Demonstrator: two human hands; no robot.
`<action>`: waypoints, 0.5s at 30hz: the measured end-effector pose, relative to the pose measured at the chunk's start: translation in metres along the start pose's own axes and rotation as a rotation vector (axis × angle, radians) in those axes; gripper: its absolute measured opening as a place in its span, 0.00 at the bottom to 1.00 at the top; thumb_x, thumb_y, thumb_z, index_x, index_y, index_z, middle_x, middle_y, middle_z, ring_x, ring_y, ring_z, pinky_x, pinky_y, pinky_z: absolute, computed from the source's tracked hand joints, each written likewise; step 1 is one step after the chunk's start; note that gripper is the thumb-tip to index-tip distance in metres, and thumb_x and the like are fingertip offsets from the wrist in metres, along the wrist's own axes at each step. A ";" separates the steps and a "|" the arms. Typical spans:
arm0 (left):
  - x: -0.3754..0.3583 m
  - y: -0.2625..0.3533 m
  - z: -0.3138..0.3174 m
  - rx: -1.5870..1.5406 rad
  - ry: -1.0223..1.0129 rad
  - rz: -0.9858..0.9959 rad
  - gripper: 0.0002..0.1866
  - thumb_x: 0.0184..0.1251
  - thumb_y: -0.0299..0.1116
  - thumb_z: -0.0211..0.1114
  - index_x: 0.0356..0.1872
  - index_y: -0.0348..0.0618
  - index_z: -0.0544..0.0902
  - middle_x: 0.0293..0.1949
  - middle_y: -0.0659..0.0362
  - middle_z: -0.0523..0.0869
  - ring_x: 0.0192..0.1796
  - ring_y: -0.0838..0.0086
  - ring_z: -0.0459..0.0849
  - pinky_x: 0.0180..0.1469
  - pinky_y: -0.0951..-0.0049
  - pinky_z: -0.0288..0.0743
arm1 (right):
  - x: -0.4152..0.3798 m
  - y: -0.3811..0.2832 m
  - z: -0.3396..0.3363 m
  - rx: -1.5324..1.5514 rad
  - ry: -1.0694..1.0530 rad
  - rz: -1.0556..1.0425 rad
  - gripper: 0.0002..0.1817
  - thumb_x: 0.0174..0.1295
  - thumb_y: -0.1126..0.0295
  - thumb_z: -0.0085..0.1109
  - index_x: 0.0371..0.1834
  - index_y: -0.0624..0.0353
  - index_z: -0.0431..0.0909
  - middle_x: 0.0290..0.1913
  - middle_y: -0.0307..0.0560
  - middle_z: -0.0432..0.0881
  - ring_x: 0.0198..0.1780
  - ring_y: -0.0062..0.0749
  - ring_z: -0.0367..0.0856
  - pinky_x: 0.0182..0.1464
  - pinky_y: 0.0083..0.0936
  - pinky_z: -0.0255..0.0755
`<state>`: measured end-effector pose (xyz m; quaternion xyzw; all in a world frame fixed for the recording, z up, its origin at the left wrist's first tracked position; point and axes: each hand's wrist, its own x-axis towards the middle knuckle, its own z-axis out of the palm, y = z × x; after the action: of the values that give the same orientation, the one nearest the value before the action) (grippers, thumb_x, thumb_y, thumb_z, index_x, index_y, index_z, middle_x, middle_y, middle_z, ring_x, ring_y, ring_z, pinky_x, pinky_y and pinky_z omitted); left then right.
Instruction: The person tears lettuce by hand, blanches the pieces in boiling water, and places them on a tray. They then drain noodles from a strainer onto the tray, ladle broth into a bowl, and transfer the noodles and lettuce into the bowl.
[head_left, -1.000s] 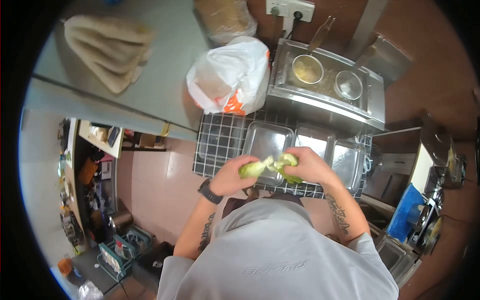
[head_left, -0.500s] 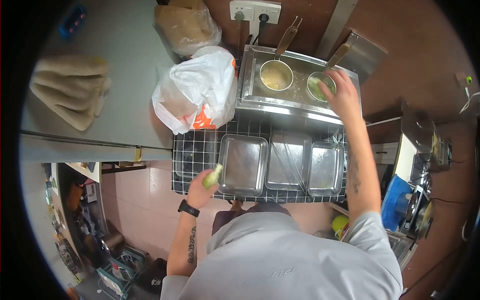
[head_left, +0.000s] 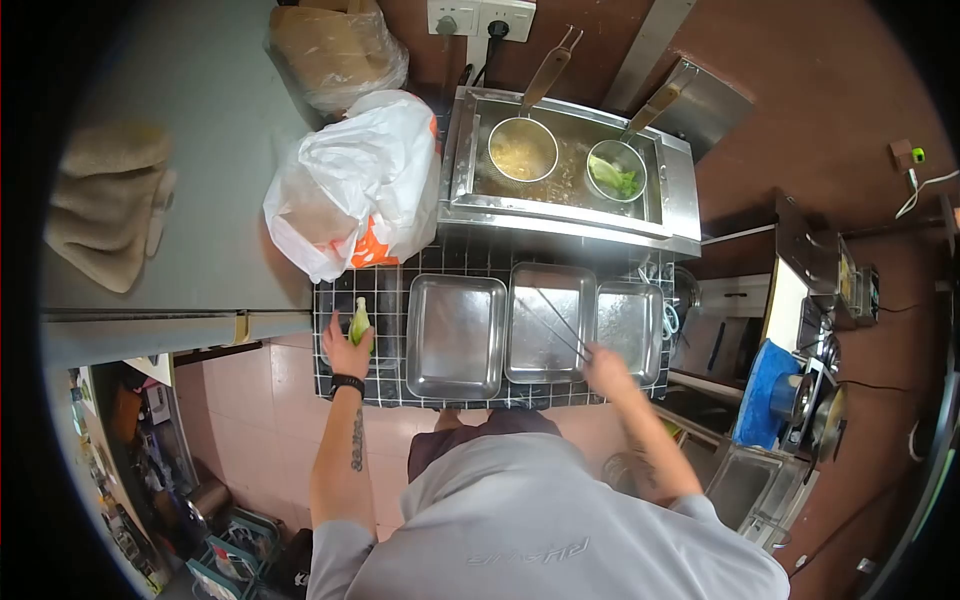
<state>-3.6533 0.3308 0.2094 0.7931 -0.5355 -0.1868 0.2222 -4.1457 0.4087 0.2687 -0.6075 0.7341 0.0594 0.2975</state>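
Note:
At the table's left, my left hand [head_left: 347, 345] is closed around a pale green leafy vegetable stalk [head_left: 360, 318], its whitish end pointing away from me. This is over a dark tray-like area beside the metal trays. My right hand [head_left: 606, 370] is at the near end of thin chopsticks [head_left: 560, 322], its fingers closed on them. The chopsticks slant across the middle steel tray [head_left: 530, 368]. Beyond, a strainer with green leaves [head_left: 617, 172] and a strainer with pale noodle-like food [head_left: 523, 150] rest in the steel cooker [head_left: 570, 212].
A left steel tray [head_left: 455, 340] and a right steel tray [head_left: 630, 310] flank the middle one on a black-and-white checked cloth [head_left: 392, 392]. A white plastic bag [head_left: 350, 180] stands left of the cooker. A folded towel [head_left: 105, 205] lies on the grey surface.
My right hand has left the green-leaf strainer and come down to the chopsticks. My left hand has moved left with the vegetable, which now points away from me. The view has shifted slightly.

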 end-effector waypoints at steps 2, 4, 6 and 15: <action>-0.011 0.004 -0.019 -0.110 0.044 0.018 0.40 0.55 0.38 0.73 0.69 0.41 0.65 0.62 0.41 0.69 0.66 0.46 0.65 0.69 0.53 0.60 | -0.032 -0.018 -0.117 0.095 -0.171 -0.006 0.19 0.55 0.71 0.59 0.52 0.61 0.81 0.38 0.57 0.86 0.42 0.48 0.85 0.48 0.38 0.78; -0.035 -0.005 -0.030 -0.151 0.040 -0.005 0.37 0.58 0.36 0.71 0.68 0.40 0.66 0.63 0.43 0.69 0.67 0.48 0.65 0.69 0.54 0.60 | -0.056 -0.031 -0.220 0.046 -0.194 0.051 0.20 0.55 0.70 0.61 0.52 0.63 0.81 0.39 0.57 0.86 0.42 0.42 0.86 0.46 0.33 0.79; -0.063 -0.022 -0.035 -0.171 0.057 -0.043 0.34 0.60 0.35 0.70 0.66 0.38 0.67 0.62 0.44 0.71 0.66 0.50 0.66 0.69 0.56 0.60 | -0.060 -0.029 -0.279 -0.016 0.229 -0.114 0.18 0.57 0.67 0.62 0.50 0.63 0.82 0.42 0.57 0.86 0.44 0.44 0.86 0.48 0.35 0.78; -0.174 -0.062 -0.030 -0.180 0.016 -0.314 0.33 0.59 0.36 0.70 0.64 0.36 0.69 0.61 0.44 0.72 0.66 0.49 0.67 0.68 0.55 0.61 | 0.121 -0.063 -0.326 -0.726 0.353 -0.100 0.12 0.62 0.68 0.51 0.38 0.58 0.86 0.40 0.55 0.87 0.45 0.48 0.86 0.49 0.38 0.80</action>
<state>-3.6516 0.5175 0.2100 0.8454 -0.3844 -0.2600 0.2645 -4.2164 0.1431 0.4901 -0.7089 0.6747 0.1949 -0.0645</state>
